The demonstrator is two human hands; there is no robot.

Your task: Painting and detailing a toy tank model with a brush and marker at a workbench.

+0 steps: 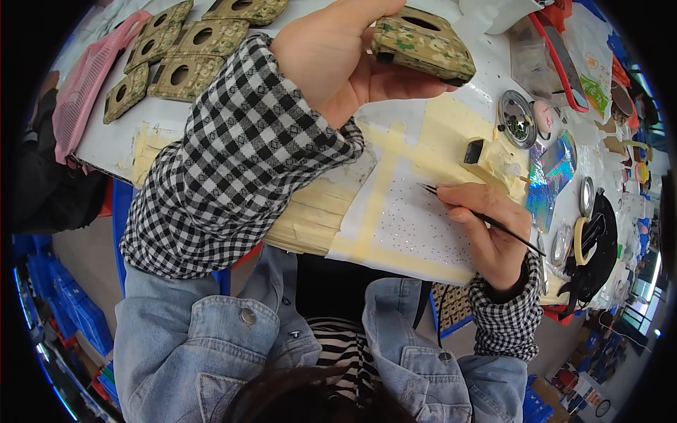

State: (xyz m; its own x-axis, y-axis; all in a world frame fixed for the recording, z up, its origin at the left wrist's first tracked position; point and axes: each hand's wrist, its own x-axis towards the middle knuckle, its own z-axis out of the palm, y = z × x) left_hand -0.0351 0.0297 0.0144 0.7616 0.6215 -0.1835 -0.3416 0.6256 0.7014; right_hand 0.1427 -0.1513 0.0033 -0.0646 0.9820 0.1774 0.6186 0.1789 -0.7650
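From my remote seat I see the camouflage case (427, 53) in the left hand (335, 63), raised over the table (106, 148), thumb at its edge, fingers spread beneath. I judge it light, stiff, perhaps slippery; I'd grip 2 side walls, clear of the dark oval opening (420, 22). The right hand (490, 222) pinches tweezers (509, 231) above small specks (423, 224) on white paper (355, 224).

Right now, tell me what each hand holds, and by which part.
Left hand: the camouflage piece, with fingers along its near side and the thumb by its far edge. Right hand: the slim dark tool, pinched just behind its fine tip.
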